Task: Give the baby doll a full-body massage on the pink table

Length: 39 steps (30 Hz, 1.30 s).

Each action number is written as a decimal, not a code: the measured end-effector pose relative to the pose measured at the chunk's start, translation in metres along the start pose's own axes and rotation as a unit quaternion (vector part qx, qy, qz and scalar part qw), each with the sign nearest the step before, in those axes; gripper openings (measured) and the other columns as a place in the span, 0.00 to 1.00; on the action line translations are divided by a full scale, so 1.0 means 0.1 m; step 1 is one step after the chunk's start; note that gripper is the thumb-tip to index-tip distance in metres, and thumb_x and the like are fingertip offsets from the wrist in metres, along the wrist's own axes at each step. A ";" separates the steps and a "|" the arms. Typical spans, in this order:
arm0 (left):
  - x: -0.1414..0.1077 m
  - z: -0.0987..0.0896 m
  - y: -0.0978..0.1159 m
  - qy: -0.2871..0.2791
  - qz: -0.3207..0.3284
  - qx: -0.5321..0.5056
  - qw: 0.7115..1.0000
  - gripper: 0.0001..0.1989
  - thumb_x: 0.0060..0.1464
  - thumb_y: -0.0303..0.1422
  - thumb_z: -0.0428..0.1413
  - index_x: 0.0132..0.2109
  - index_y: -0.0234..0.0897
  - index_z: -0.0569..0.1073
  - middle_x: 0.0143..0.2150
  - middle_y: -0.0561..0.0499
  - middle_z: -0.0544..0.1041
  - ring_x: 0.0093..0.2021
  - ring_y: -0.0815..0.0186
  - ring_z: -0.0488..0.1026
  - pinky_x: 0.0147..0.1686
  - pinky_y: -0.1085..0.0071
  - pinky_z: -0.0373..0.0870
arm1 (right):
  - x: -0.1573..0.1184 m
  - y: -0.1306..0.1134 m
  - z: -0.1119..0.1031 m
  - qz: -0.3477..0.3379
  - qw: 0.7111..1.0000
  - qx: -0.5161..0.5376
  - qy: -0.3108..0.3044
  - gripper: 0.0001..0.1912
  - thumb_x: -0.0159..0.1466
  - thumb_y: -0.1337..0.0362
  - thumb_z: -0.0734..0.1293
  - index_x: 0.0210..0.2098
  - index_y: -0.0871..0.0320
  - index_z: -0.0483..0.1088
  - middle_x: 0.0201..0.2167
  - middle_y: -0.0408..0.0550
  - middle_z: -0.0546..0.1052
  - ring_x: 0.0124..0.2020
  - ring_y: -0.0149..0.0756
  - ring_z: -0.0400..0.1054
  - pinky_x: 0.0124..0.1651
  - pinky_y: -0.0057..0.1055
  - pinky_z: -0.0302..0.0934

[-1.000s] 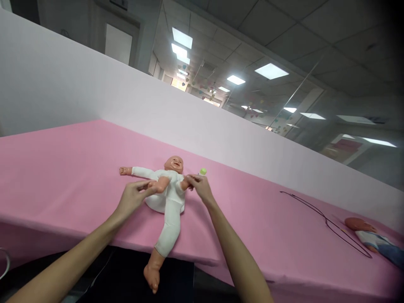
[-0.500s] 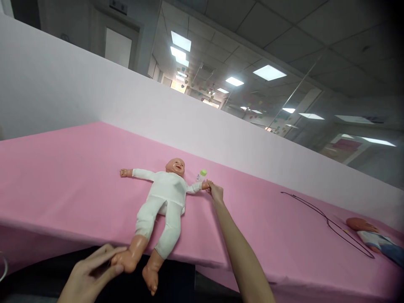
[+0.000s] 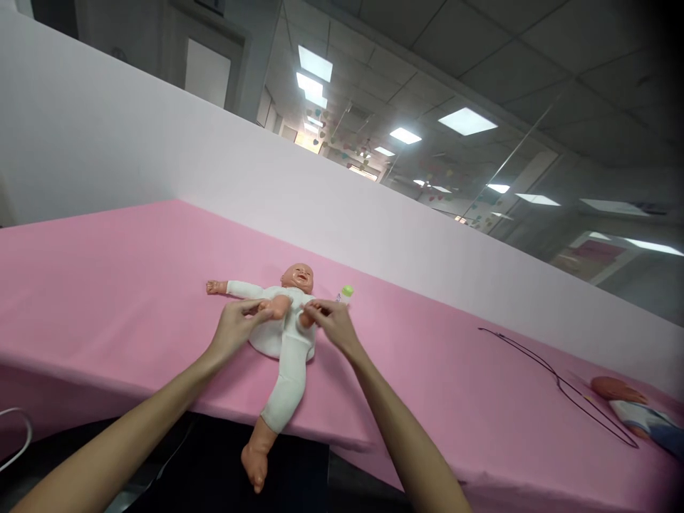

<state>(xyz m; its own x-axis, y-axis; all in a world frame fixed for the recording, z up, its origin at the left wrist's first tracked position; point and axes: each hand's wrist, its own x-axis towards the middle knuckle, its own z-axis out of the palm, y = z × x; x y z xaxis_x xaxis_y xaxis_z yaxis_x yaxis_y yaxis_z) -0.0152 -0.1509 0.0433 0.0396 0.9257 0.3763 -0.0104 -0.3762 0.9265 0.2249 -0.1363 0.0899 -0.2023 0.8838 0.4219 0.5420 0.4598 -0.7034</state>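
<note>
A baby doll with a smooth, peach-coloured head and a white cloth body (image 3: 293, 350) was seen on its back on a pink cloth cover (image 3: 427, 370), head towards a plain white partition (image 3: 374, 228). One leg was folded up over the torso; the other was extended, its peach-coloured foot (image 3: 255, 463) projecting past the front edge. The raised foot (image 3: 278, 306) was pinched between thumb and fingers of the left hand (image 3: 232, 331); the doll's bent arm was held near its hand, in a narrow grip, by the right hand (image 3: 338, 328) — the exact finger contact was partly hidden.

The trunk and upper limbs were judged soft and pliant, the head and extremities firmer and somewhat slippery. A light to moderate weight was presumed; breakage was thought unlikely, although strain at the joints could be caused by forced bending. Limbs were best guided by ankle and wrist, whereas for lifting, support was needed beneath trunk and head.

Just beside the doll's head, a small, clear bottle with a lime-green cap (image 3: 347, 291) was shown. Farther to the right were placed a thin black cord (image 3: 539, 358) and — at the margin — a second doll in white and blue clothing (image 3: 630, 413).
</note>
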 end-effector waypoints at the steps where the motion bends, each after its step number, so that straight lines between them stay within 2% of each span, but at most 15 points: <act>1: 0.09 0.05 -0.03 -0.010 -0.006 -0.016 1.000 0.19 0.56 0.49 0.64 0.35 0.34 0.85 0.35 0.46 0.84 0.40 0.56 0.78 0.41 0.66 0.73 | -0.05 -0.02 0.10 -0.019 0.999 -0.029 -0.024 0.20 0.66 0.48 0.70 0.26 0.55 0.80 0.26 0.46 0.78 0.27 0.36 0.67 0.34 0.31 0.58; 3: 0.16 0.10 -0.09 -0.011 -0.012 -0.037 0.999 0.20 0.56 0.49 0.64 0.35 0.34 0.85 0.35 0.46 0.84 0.40 0.56 0.78 0.42 0.66 0.72 | -0.10 0.00 0.20 -0.039 0.997 -0.063 -0.031 0.20 0.67 0.50 0.70 0.25 0.55 0.79 0.25 0.46 0.79 0.28 0.37 0.67 0.35 0.31 0.58; 6: -0.04 0.04 -0.10 0.017 -0.004 -0.011 1.000 0.18 0.56 0.48 0.64 0.37 0.35 0.85 0.37 0.47 0.84 0.41 0.56 0.78 0.42 0.66 0.73 | 0.03 0.19 0.03 -0.009 0.999 -0.026 0.024 0.19 0.67 0.48 0.69 0.29 0.55 0.82 0.25 0.45 0.78 0.26 0.36 0.66 0.33 0.31 0.59; 9: -0.57 -0.13 -0.08 0.033 0.001 0.023 0.999 0.17 0.55 0.47 0.65 0.41 0.40 0.86 0.38 0.49 0.83 0.40 0.58 0.79 0.39 0.69 0.75 | 0.22 0.50 -0.35 0.077 0.985 0.040 0.149 0.21 0.62 0.46 0.72 0.30 0.58 0.82 0.23 0.45 0.76 0.24 0.35 0.64 0.30 0.31 0.59; 12: -1.22 -0.33 -0.12 0.011 -0.014 0.063 0.998 0.14 0.56 0.48 0.65 0.36 0.44 0.86 0.30 0.51 0.79 0.32 0.62 0.77 0.31 0.73 0.74 | 0.20 0.87 -0.64 0.192 0.943 0.087 0.258 0.22 0.53 0.47 0.78 0.20 0.59 0.76 0.18 0.43 0.72 0.23 0.33 0.63 0.30 0.31 0.59; 15: -1.70 -0.48 -0.22 -0.006 -0.036 0.075 0.996 0.13 0.55 0.48 0.65 0.37 0.46 0.87 0.28 0.52 0.78 0.28 0.62 0.78 0.30 0.74 0.76 | -0.03 1.14 -0.70 0.263 0.910 0.103 0.305 0.24 0.47 0.49 0.80 0.14 0.57 0.68 0.13 0.41 0.67 0.20 0.31 0.58 0.26 0.31 0.55; 17: -1.82 -0.53 -0.27 0.010 -0.050 0.075 0.996 0.14 0.54 0.48 0.66 0.39 0.46 0.88 0.30 0.52 0.79 0.30 0.61 0.80 0.32 0.74 0.77 | -0.15 1.21 -0.68 0.280 0.900 0.114 0.314 0.24 0.45 0.50 0.81 0.13 0.57 0.67 0.13 0.40 0.65 0.18 0.30 0.56 0.24 0.30 0.53; 20: -1.71 -0.53 -0.23 0.031 -0.046 0.077 0.995 0.13 0.54 0.47 0.66 0.39 0.45 0.88 0.31 0.51 0.80 0.32 0.61 0.80 0.33 0.74 0.77 | -0.15 1.13 -0.67 0.278 0.897 0.138 0.315 0.23 0.44 0.48 0.80 0.16 0.58 0.70 0.15 0.40 0.66 0.20 0.30 0.57 0.25 0.31 0.56; 23: -1.29 -0.43 -0.10 0.037 -0.020 0.062 0.997 0.12 0.54 0.45 0.66 0.38 0.43 0.87 0.31 0.51 0.80 0.32 0.62 0.78 0.32 0.74 0.75 | 0.02 0.82 -0.63 0.208 0.923 0.172 0.276 0.23 0.48 0.45 0.79 0.23 0.59 0.75 0.20 0.42 0.71 0.23 0.31 0.60 0.30 0.31 0.62; 27: -0.53 -0.17 -0.04 0.076 0.012 0.011 0.997 0.16 0.53 0.45 0.67 0.43 0.40 0.87 0.39 0.48 0.83 0.40 0.59 0.79 0.39 0.70 0.76 | 0.05 0.29 -0.27 0.094 0.985 0.110 0.096 0.24 0.58 0.43 0.75 0.31 0.60 0.80 0.26 0.46 0.77 0.25 0.33 0.64 0.30 0.31 0.61; 29: -0.20 -0.03 -0.09 0.068 0.010 0.001 0.998 0.16 0.53 0.45 0.67 0.41 0.37 0.87 0.39 0.47 0.84 0.42 0.57 0.79 0.42 0.68 0.75 | -0.04 0.12 -0.01 0.044 0.998 0.050 -0.010 0.23 0.63 0.45 0.72 0.28 0.59 0.80 0.23 0.45 0.76 0.25 0.33 0.64 0.30 0.30 0.59; 31: 0.00 0.08 -0.14 0.043 -0.005 -0.015 0.999 0.17 0.54 0.46 0.66 0.38 0.35 0.86 0.37 0.46 0.85 0.42 0.56 0.80 0.42 0.67 0.74 | -0.12 0.06 0.17 0.012 0.999 0.004 -0.039 0.24 0.66 0.46 0.70 0.24 0.59 0.78 0.21 0.43 0.74 0.25 0.32 0.63 0.30 0.29 0.57; 33: 0.05 0.11 -0.16 0.025 -0.012 -0.026 0.999 0.17 0.55 0.46 0.65 0.37 0.34 0.86 0.37 0.46 0.85 0.41 0.55 0.80 0.42 0.66 0.74 | -0.11 0.11 0.18 0.017 0.999 0.005 -0.029 0.24 0.67 0.46 0.70 0.25 0.59 0.78 0.21 0.43 0.73 0.25 0.32 0.63 0.30 0.29 0.57; 35: -0.05 0.04 -0.15 0.022 -0.007 -0.015 1.000 0.17 0.55 0.46 0.65 0.38 0.35 0.86 0.38 0.46 0.85 0.42 0.55 0.80 0.43 0.66 0.74 | 0.00 0.24 0.03 0.057 0.997 0.045 0.006 0.23 0.63 0.44 0.72 0.28 0.59 0.80 0.21 0.44 0.75 0.24 0.33 0.64 0.29 0.29 0.59; 39: -0.64 -0.29 -0.11 0.042 -0.021 0.024 0.999 0.17 0.54 0.48 0.66 0.43 0.41 0.87 0.43 0.48 0.86 0.44 0.54 0.82 0.44 0.68 0.78 | 0.17 0.70 -0.44 0.156 0.962 0.133 0.182 0.25 0.54 0.43 0.77 0.31 0.62 0.82 0.25 0.47 0.79 0.25 0.33 0.66 0.31 0.31 0.65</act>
<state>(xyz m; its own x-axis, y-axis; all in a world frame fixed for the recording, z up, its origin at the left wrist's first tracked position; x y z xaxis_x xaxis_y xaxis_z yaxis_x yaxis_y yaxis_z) -0.0465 -0.2045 0.0094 -0.0447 0.9398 0.3388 0.0370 -0.3374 0.9407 0.2948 -0.0930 0.0730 0.2626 0.9155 0.3047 0.2921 0.2255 -0.9294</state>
